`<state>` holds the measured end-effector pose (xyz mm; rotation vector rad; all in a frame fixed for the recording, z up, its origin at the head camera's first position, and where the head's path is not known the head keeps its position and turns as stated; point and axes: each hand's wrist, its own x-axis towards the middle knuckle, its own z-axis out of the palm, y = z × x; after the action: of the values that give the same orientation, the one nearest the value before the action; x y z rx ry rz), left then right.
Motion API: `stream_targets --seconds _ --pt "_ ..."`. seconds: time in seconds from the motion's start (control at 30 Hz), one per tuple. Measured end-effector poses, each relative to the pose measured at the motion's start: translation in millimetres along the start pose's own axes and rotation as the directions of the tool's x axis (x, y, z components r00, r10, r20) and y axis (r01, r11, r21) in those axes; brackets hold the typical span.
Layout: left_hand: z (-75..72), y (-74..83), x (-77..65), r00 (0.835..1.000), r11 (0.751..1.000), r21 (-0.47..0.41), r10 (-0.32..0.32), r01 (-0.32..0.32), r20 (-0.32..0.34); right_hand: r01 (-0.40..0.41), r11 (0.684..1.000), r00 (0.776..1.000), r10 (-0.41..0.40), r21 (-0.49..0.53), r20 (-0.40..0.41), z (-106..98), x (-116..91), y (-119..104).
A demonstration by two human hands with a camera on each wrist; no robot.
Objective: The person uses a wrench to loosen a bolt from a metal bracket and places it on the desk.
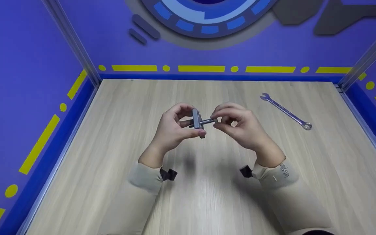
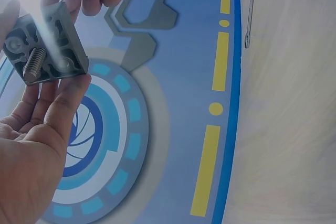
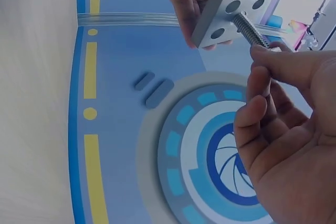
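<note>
Near the centre of the frame, over the tabletop [image 1: 119, 140], a left hand [image 1: 171, 129] grips a grey block [image 1: 195, 119] while a right hand [image 1: 243, 122] pinches the end of a threaded bolt [image 1: 207, 121] passing through it.

Dark lettering on the right sleeve [image 1: 290, 187], lower right, seems to begin "Lets", the rest illegible; marks on the wrench [image 1: 286, 111], lying upper right beyond the right hand, are too small to read. Blue panels [image 1: 135, 54] with yellow dashes border the back and both sides; wood grain stretches from the left hand to the left edge.
</note>
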<state>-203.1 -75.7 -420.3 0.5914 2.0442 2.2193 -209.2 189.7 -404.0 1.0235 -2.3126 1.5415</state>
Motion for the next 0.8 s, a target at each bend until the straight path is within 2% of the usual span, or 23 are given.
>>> stream_targets --seconds 0.13,0.27,0.37,0.47,0.6,0.8 --pt "0.6 1.2 -0.7 1.0 1.0 -0.003 -0.001 0.001 0.005 -0.117 0.993 0.993 0.117 0.008 0.008 -0.7 -0.1 -0.9" --pt "2.9 2.8 -1.6 1.0 1.0 0.0 0.008 -0.008 0.016 -0.271 0.96 0.962 0.272 0.072 -0.003 3.3 2.5 -0.9" --pt "5.2 2.9 -2.7 1.0 1.0 0.019 0.017 -0.017 0.026 -0.327 0.94 0.945 0.326 0.099 0.028 7.2 4.2 -0.8" --pt "6.6 1.9 -3.2 0.999 0.999 0.034 0.019 -0.02 0.027 -0.339 0.936 0.94 0.333 0.098 0.067 8.7 4.6 -0.9" --pt "6.2 0.2 -3.0 1.0 0.998 0.061 0.023 -0.024 0.015 -0.314 0.947 0.947 0.308 0.066 0.09 5.8 4.0 -1.8" --pt "3.6 0.2 -0.5 1.0 0.996 0.09 0.031 -0.031 -0.001 -0.244 0.97 0.968 0.243 0.01 0.055 0.6 2.5 -3.7"
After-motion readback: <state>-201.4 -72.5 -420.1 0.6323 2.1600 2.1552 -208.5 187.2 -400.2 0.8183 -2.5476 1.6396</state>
